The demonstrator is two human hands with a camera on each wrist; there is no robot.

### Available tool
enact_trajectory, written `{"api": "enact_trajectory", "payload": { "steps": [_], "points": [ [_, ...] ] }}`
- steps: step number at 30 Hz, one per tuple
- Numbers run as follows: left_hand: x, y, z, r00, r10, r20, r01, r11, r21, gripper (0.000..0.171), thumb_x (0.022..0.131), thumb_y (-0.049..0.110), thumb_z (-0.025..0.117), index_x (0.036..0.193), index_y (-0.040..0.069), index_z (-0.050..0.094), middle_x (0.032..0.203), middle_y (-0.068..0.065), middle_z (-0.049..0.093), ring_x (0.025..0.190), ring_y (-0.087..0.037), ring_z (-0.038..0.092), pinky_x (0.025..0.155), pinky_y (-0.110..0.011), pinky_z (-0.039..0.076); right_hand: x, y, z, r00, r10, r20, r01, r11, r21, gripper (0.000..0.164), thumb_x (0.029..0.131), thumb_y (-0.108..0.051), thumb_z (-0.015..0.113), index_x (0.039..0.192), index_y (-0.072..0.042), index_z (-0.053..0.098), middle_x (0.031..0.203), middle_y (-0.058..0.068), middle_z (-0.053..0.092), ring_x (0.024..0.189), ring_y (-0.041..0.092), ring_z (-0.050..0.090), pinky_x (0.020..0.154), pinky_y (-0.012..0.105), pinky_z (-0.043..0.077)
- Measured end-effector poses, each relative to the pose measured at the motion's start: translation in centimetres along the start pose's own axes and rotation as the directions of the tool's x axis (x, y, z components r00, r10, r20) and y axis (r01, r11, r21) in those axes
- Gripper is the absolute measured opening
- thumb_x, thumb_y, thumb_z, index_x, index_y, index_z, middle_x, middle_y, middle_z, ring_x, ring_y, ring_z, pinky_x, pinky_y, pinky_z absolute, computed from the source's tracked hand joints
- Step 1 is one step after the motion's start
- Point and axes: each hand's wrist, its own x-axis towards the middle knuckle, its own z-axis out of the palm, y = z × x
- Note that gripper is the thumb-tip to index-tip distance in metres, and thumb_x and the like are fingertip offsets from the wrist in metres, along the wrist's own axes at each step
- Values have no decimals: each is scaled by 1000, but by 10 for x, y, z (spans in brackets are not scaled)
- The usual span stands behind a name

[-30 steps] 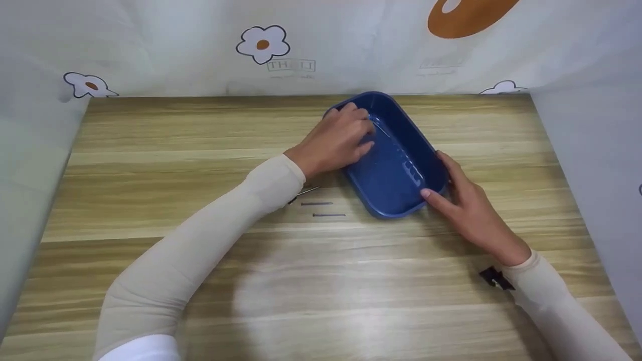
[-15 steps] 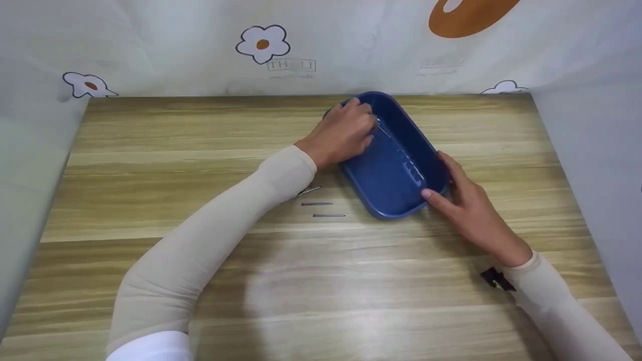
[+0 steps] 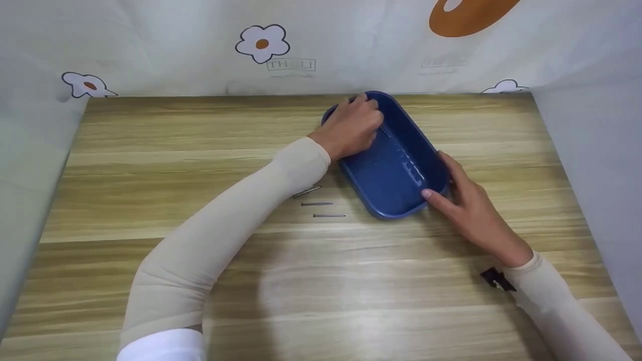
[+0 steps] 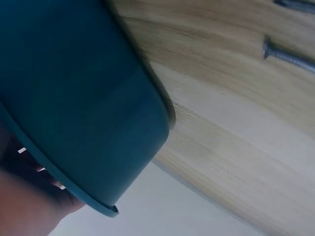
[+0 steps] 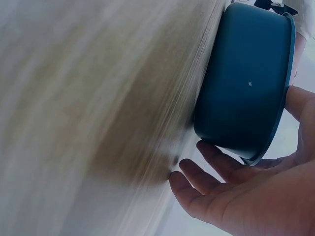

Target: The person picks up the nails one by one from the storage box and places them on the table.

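A blue plastic tray [image 3: 388, 185] stands on the table, set at a slant. My left hand [image 3: 351, 125] reaches over its far left rim, the fingers curled down inside; the fingertips and anything between them are hidden. In the left wrist view, this hand [image 4: 24, 206] is dark and blurred behind the rim. My right hand [image 3: 469, 210] grips the tray's near right corner, thumb on the rim and fingers along the outer wall. Left of the tray lie a lower nail [image 3: 329, 215], a middle nail [image 3: 317, 204] and an upper nail [image 3: 307, 191], partly covered by the left sleeve.
The wood-grain table [image 3: 165, 125] ends at a pale, flower-printed backdrop [image 3: 175, 55], close behind the tray's far end. Pale side walls flank the table. A black clip [image 3: 497, 279] sits by the right wrist.
My left hand has slid a little right and farther into the tray, and its fingers have drawn in. The left forearm has shifted right too. The right hand and tray stay put.
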Motion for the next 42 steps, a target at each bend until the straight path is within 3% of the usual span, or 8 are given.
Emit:
{"api": "enact_trajectory", "payload": {
  "steps": [16, 24, 30, 42],
  "points": [
    [13, 4, 7, 999, 3, 43, -6, 998, 68, 27, 110, 2, 51, 116, 4, 77, 121, -21, 71, 116, -40, 65, 97, -57, 58, 0, 0, 0, 1000, 9, 8, -9, 1000, 2, 83, 108, -27, 73, 176, -19, 26, 171, 24, 41, 155, 43, 44, 124, 62, 35],
    [21, 6, 14, 995, -20, 93, 4, 986, 168, 25, 110, 1, 58, 127, 3, 76, 125, -21, 71, 123, -37, 65, 94, -51, 63, 0, -1, 0, 1000, 12, 13, -12, 1000, 2, 83, 109, -28, 72, 176, -18, 25, 172, 24, 40, 155, 43, 43, 124, 63, 35],
    [22, 8, 17, 995, -33, 94, 12, 976, 218, 28, 110, 0, 56, 129, 5, 77, 124, -19, 73, 120, -35, 67, 91, -49, 64, 0, -1, -1, 1000, 17, 12, -17, 1000, 0, 82, 109, -30, 72, 176, -19, 26, 171, 24, 41, 156, 43, 43, 125, 62, 34],
    [22, 6, 19, 995, -31, 92, 12, 979, 202, 28, 110, -1, 57, 129, 5, 77, 126, -20, 73, 122, -36, 66, 92, -51, 64, -1, 0, 0, 1000, 19, 14, -19, 1000, -8, 81, 109, -33, 71, 176, -20, 26, 172, 21, 40, 156, 39, 42, 126, 61, 33]
  ]
}}
